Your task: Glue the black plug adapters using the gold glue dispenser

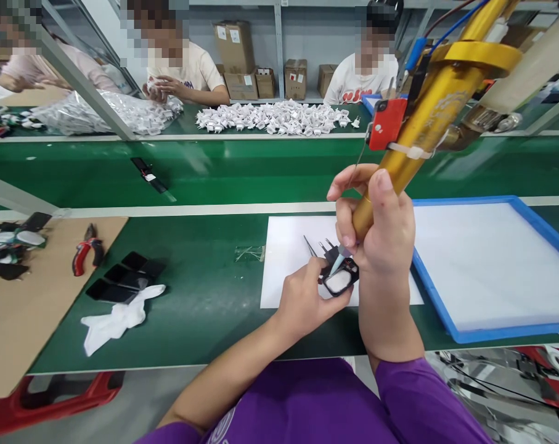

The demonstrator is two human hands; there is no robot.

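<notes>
Black plug case (340, 279) sits in left hand (302, 302), fingers pinched on its edge, just over white sheet (288, 259) on green worktop (205, 308). Metal prongs stick up from case. Right hand (381, 234) wrapped tight round gold tool (427, 123), tip pointing down into case opening, touching it. Right hand just above and right of case. Blue-edged tray (492, 265) beside right hand. Red pliers (85, 250), white cloth (117, 317), black flat parts (126, 274) lie far left. Other people sit behind pile of white plugs (274, 117).
</notes>
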